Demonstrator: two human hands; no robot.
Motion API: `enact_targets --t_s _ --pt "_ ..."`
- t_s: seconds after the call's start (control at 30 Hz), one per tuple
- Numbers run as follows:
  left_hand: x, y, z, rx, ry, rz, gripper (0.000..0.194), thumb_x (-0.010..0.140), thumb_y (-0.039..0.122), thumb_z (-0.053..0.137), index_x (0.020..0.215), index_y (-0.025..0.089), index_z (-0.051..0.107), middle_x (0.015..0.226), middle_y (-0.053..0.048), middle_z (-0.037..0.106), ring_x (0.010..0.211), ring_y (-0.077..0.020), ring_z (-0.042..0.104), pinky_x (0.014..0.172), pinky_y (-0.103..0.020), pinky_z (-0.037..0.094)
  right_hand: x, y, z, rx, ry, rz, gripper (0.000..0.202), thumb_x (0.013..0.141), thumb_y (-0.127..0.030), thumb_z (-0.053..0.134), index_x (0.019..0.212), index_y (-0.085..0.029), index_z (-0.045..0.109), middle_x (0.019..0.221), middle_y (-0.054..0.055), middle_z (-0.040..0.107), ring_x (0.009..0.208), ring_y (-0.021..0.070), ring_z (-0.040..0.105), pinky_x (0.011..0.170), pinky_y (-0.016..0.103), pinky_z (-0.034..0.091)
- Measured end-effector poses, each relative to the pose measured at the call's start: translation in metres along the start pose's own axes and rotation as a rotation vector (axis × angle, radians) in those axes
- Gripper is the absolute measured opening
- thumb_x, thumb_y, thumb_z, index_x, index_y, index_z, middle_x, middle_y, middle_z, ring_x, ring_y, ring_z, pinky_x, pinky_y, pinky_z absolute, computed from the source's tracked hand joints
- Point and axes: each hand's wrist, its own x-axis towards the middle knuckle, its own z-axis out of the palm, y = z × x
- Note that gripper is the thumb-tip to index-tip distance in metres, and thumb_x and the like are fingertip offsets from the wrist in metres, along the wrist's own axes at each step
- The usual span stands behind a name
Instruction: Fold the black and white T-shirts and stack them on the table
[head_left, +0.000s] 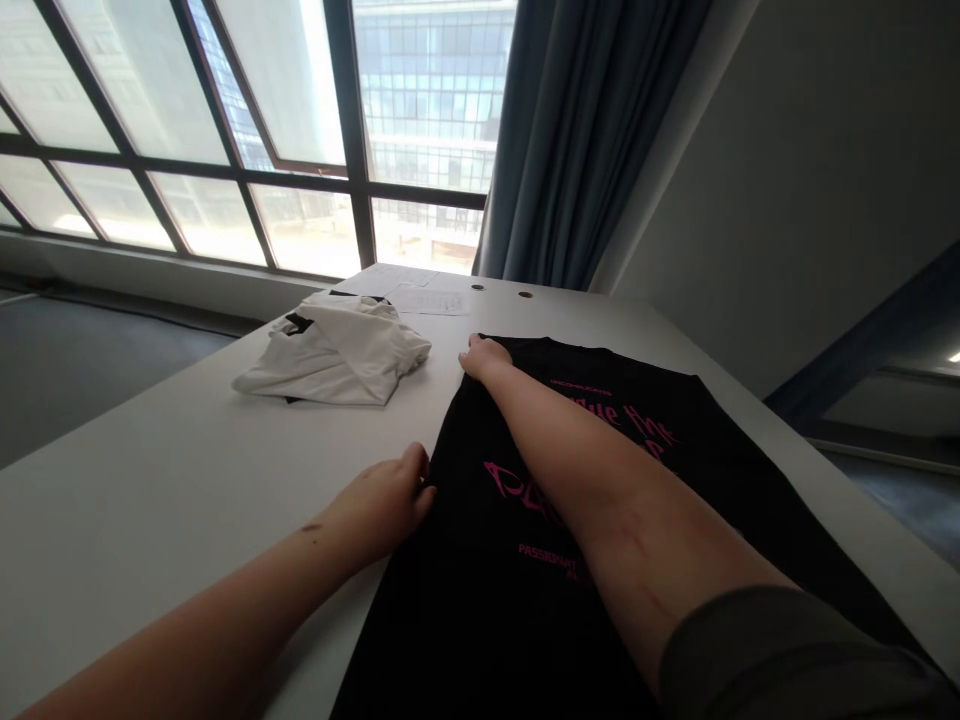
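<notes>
A black T-shirt with pink lettering lies spread flat on the white table, running from the near edge toward the window. My left hand pinches its left edge about midway along. Farther up, my right hand reaches across the shirt and grips the far left corner. My right forearm covers part of the lettering. To the left of the shirt sits a crumpled white garment with black parts showing, apart from both hands.
The white table extends to the window wall. Papers lie at its far end, near two round cable holes. A dark blue curtain hangs behind, beside large framed windows. A grey wall stands to the right.
</notes>
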Motion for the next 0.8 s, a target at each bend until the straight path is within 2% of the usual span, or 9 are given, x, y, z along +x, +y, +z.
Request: enact_targets --t_s 0.1,0.2,0.27,0.33,0.43,0.53,0.6,0.7,0.8 --pt "-0.006 0.002 -0.005 -0.006 -0.073 0.001 0.030 0.100 0.030 0.059 0.127 0.020 0.050 0.111 -0.012 0.076 0.102 -0.0301 0.074 0.082 -0.037 0.051 0.023 -0.014 0.012 -0.047 -0.072 0.084 0.077 0.097 -0.039 0.064 0.167 -0.021 0.038 0.150 0.024 0.060 0.132 0.0395 0.063 0.102 0.052 0.054" --pt "-0.015 0.002 -0.013 0.016 -0.176 0.116 0.034 0.096 0.034 0.064 0.126 0.022 0.054 0.110 -0.011 0.076 0.100 -0.0308 0.074 0.082 -0.037 0.052 0.038 -0.017 0.018 -0.081 -0.088 0.116 0.084 0.095 -0.038 0.068 0.170 -0.024 0.032 0.151 0.025 0.059 0.135 0.0408 0.060 0.102 0.053 0.054" --pt "-0.022 0.003 -0.020 0.012 -0.277 0.236 0.029 0.094 0.035 0.066 0.119 0.025 0.059 0.102 -0.006 0.076 0.091 -0.0281 0.073 0.076 -0.035 0.051 0.043 -0.015 0.019 -0.091 -0.083 0.115 0.082 0.095 -0.039 0.070 0.168 -0.026 0.035 0.150 0.026 0.059 0.135 0.0413 0.060 0.101 0.052 0.054" --pt "-0.027 0.004 -0.028 -0.009 -0.382 0.330 0.024 0.091 0.036 0.067 0.114 0.028 0.064 0.088 -0.001 0.072 0.078 -0.0241 0.070 0.068 -0.032 0.048 0.045 -0.013 0.016 -0.087 -0.076 0.093 0.074 0.095 -0.038 0.072 0.163 -0.027 0.046 0.148 0.024 0.061 0.134 0.0404 0.061 0.101 0.051 0.054" --pt "-0.033 0.007 -0.040 -0.086 -0.491 0.400 0.026 0.087 0.033 0.070 0.112 0.030 0.068 0.077 0.003 0.067 0.070 -0.0194 0.065 0.061 -0.027 0.044 0.044 -0.005 0.007 -0.062 -0.055 0.045 0.055 0.094 -0.031 0.073 0.147 -0.020 0.065 0.142 0.024 0.065 0.130 0.0372 0.064 0.102 0.046 0.053" --pt "-0.038 0.009 -0.046 -0.234 -0.545 0.478 0.031 0.083 0.029 0.073 0.114 0.029 0.071 0.075 0.004 0.065 0.070 -0.0163 0.064 0.062 -0.024 0.046 0.041 0.011 -0.009 -0.020 -0.006 0.016 0.041 0.094 -0.025 0.070 0.132 -0.011 0.073 0.134 0.025 0.070 0.126 0.0348 0.066 0.101 0.040 0.053" --pt "-0.041 0.012 -0.043 -0.344 -0.551 0.531 0.034 0.081 0.027 0.075 0.115 0.028 0.071 0.075 0.005 0.064 0.071 -0.0149 0.064 0.064 -0.023 0.047 0.037 0.027 -0.022 0.015 0.042 0.005 0.035 0.094 -0.023 0.067 0.125 -0.011 0.077 0.130 0.023 0.073 0.123 0.0337 0.067 0.100 0.037 0.053" --pt "-0.048 0.023 -0.031 -0.472 -0.565 0.587 0.035 0.078 0.024 0.076 0.113 0.026 0.071 0.075 0.006 0.063 0.070 -0.0130 0.064 0.064 -0.021 0.049 0.026 0.058 -0.043 0.074 0.109 0.006 0.030 0.094 -0.023 0.062 0.116 -0.014 0.081 0.126 0.017 0.076 0.118 0.0313 0.069 0.098 0.033 0.052" --pt "-0.057 0.042 -0.015 -0.535 -0.602 0.646 0.032 0.076 0.021 0.077 0.107 0.024 0.073 0.071 0.007 0.061 0.067 -0.0116 0.062 0.062 -0.019 0.048 0.010 0.093 -0.059 0.128 0.153 0.031 0.031 0.096 -0.024 0.057 0.112 -0.018 0.082 0.120 0.012 0.080 0.111 0.0281 0.072 0.093 0.031 0.053"
